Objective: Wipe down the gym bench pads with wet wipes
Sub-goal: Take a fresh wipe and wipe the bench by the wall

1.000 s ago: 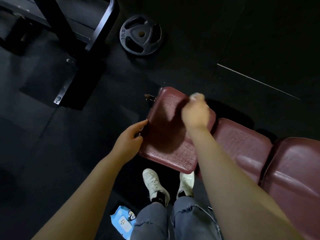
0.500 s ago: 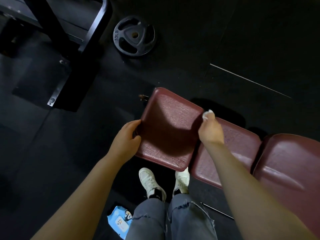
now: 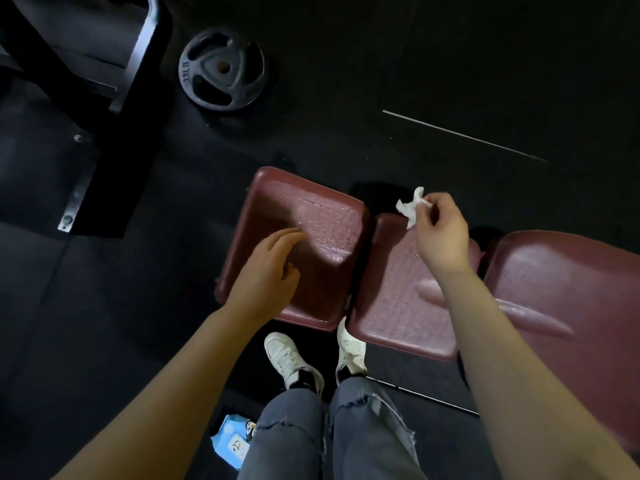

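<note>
Three dark red bench pads in a row: end pad [image 3: 311,216] at left, tilted, middle pad [image 3: 391,299] just beside it, third pad [image 3: 561,271] at right. Shiny wet streaks on all three. Left hand [image 3: 266,268] over the end pad, fingers relaxed and slightly spread, holding nothing; touching the pad or just above it, cannot tell. Right hand [image 3: 440,233] raised over the far edge of the middle pad, thumb and fingertips pinching a crumpled white wipe [image 3: 410,206], other fingers curled. Wipe clear of the pads. Below, white sneakers [image 3: 291,358] and grey ripped jeans [image 3: 353,431] close against the bench. Blue wipe pack [image 3: 230,441] on the black floor [image 3: 104,306] beside the left leg. Weight plate [image 3: 221,69] flat on the floor beyond the bench, near a black machine frame [image 3: 131,64].
</note>
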Tool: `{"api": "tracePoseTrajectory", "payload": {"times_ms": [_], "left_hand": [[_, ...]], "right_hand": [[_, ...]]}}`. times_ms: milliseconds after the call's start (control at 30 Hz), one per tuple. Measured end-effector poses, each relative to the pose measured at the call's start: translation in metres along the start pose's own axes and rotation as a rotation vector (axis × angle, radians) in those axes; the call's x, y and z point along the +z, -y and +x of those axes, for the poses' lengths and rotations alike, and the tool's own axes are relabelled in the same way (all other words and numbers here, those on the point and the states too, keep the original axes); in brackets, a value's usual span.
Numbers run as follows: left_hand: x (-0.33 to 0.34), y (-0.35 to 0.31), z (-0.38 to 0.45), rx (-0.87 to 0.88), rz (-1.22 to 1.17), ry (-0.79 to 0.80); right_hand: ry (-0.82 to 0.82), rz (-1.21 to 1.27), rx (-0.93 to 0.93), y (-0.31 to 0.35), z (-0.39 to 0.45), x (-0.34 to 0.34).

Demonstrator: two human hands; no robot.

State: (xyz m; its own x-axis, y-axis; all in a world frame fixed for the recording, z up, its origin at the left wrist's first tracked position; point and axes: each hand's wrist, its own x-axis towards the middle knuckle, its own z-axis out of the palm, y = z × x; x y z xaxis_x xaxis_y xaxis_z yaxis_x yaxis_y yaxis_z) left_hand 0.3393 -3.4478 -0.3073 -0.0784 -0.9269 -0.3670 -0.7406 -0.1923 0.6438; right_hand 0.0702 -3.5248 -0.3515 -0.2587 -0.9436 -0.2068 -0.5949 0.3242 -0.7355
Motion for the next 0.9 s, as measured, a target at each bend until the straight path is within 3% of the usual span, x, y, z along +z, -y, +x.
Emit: {"api": "tracePoseTrajectory", "payload": {"times_ms": [133,267,367,433,567,633,667,733,833,900], "left_hand": [[0.027,-0.020,0.004,0.096,0.099,0.180],[0.047,-0.033,0.007,0.102,0.150,0.261],[0.054,-0.034,0.012,0.043,0.174,0.271],[0.056,-0.035,0.017,0.029,0.195,0.289],[0.062,-0.039,0.023,0.053,0.236,0.321],[0.066,-0.040,0.025,0.086,0.250,0.339],[0.069,-0.040,0.025,0.101,0.255,0.351],[0.074,-0.040,0.026,0.120,0.268,0.366],[0.079,-0.037,0.028,0.126,0.292,0.346],[0.081,-0.035,0.028,0.138,0.308,0.336]], "right_hand": [[0.044,-0.244,-0.192,-0.003,0.018,0.007],[0.267,-0.468,-0.276,-0.013,0.005,0.040],[0.354,-0.473,-0.275,-0.023,-0.022,0.051],[0.506,-0.480,-0.322,-0.037,-0.053,0.047],[0.815,-0.471,-0.589,-0.063,-0.132,0.024],[0.904,-0.468,-0.748,-0.068,-0.132,0.017],[0.902,-0.481,-0.813,-0.067,-0.118,0.015],[0.769,-0.420,-0.773,-0.068,-0.075,0.018],[0.389,-0.390,-0.520,-0.069,0.004,0.019],[0.254,-0.463,-0.356,-0.066,0.019,0.023]]}}
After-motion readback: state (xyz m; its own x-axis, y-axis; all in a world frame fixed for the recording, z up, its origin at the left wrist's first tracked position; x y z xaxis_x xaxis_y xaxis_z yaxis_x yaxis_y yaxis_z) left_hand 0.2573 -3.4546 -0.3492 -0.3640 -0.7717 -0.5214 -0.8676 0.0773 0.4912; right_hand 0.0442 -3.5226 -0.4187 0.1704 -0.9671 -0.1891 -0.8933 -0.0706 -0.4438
